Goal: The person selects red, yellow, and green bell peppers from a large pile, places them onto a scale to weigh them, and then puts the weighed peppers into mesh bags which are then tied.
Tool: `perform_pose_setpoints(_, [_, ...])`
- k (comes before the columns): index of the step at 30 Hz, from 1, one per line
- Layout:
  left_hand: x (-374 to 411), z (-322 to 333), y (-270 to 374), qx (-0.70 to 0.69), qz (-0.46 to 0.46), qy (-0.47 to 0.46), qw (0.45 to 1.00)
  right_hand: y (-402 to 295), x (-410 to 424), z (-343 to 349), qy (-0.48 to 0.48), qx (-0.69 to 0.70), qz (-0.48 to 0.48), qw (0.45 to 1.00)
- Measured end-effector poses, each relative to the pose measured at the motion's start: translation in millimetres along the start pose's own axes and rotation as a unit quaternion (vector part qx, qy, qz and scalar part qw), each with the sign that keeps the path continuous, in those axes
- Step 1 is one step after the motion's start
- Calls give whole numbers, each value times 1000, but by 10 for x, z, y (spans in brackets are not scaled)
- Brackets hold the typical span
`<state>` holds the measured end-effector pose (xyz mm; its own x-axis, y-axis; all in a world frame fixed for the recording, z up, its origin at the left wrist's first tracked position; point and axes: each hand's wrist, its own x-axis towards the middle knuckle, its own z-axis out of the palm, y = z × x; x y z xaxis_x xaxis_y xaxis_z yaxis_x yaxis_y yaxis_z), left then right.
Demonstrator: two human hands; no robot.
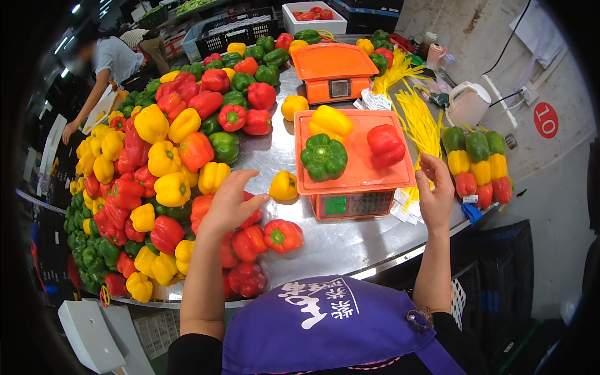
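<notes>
An orange digital scale (355,185) with a lit display stands on the metal table (323,248). On its pan lie a yellow bell pepper (330,123), a green bell pepper (324,157) and a red bell pepper (386,146). My left hand (234,199) is held over the right side of the pepper pile, fingers apart and empty, with a single yellow pepper (283,185) just right of its fingertips. My right hand (434,190), its fingers parted and nothing in them, is beside the right edge of the pan.
A large pile of mixed bell peppers (163,159) covers the table's left. A second orange scale (333,70) stands behind. Yellow ties (419,119), stacked bundles of peppers (480,161) and a kettle (468,104) are at right. A person (117,61) reaches in at upper left.
</notes>
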<state>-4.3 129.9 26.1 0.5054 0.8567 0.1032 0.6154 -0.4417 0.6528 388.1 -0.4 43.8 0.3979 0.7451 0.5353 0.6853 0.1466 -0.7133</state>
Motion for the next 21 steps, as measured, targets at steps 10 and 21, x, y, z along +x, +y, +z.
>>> perform_pose_setpoints(10, [609, 503, 149, 134, -104, -162, 972, 48, -285, -119, -11, 15, 67, 998])
perform_pose_setpoints(21, [713, 468, 705, -127, 99, -2, 987, -471, 323, 510, -166, 33, -25, 985])
